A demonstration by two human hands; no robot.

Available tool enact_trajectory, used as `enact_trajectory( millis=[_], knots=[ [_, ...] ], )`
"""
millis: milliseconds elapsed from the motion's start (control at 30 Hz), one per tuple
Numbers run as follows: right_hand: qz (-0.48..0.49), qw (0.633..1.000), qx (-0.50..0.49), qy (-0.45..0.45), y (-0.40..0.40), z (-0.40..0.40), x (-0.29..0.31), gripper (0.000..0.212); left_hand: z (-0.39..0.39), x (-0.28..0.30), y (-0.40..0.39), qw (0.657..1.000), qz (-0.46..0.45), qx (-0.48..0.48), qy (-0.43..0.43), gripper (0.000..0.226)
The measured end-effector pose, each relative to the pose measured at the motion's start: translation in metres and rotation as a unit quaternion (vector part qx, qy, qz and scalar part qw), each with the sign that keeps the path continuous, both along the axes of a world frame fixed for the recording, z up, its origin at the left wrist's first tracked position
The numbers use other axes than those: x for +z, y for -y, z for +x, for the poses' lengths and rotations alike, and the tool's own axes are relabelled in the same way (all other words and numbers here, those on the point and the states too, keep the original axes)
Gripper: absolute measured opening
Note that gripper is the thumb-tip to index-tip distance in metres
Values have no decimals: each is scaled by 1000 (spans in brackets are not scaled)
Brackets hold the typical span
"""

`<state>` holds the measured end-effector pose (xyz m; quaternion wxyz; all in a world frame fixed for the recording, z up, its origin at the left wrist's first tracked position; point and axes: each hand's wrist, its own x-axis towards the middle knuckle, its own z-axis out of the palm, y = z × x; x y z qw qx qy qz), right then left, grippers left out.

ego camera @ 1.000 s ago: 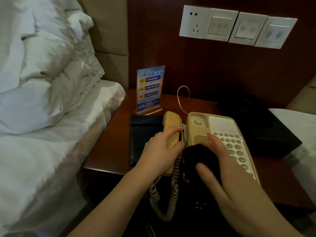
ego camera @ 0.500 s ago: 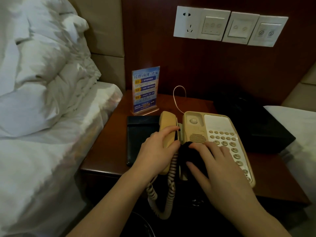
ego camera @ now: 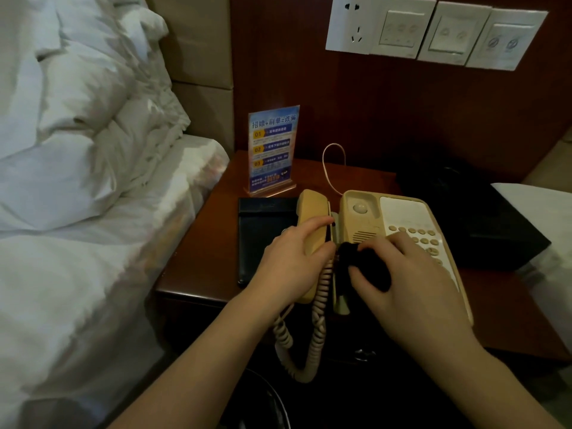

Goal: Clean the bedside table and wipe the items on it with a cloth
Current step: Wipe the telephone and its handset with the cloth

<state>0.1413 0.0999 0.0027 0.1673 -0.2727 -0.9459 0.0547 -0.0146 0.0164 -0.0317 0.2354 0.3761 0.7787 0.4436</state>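
Note:
A beige telephone base (ego camera: 399, 218) sits on the dark wooden bedside table (ego camera: 213, 239). My left hand (ego camera: 291, 264) grips the beige handset (ego camera: 312, 212), held just left of the base. Its coiled cord (ego camera: 309, 335) hangs over the table's front edge. My right hand (ego camera: 411, 286) holds a bunched black cloth (ego camera: 359, 264) and presses it onto the handset cradle of the base, beside the keypad (ego camera: 418, 236).
A flat black folder (ego camera: 263, 230) lies left of the phone, with a blue sign stand (ego camera: 272, 150) behind it. A black box (ego camera: 483, 224) fills the table's right side. White bedding (ego camera: 77, 181) lies on the left, wall sockets (ego camera: 433, 29) above.
My right hand has slid the black cloth up the cradle toward the keypad and its fingers have curled over it. The left hand keeps the handset in place.

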Motion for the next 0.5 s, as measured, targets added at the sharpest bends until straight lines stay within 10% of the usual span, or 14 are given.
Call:
enact_trajectory(
  millis=[500],
  knots=[
    [-23, 989, 6, 149, 3, 25, 26, 30, 2, 2, 0, 1000, 4, 5, 4, 43]
  ],
)
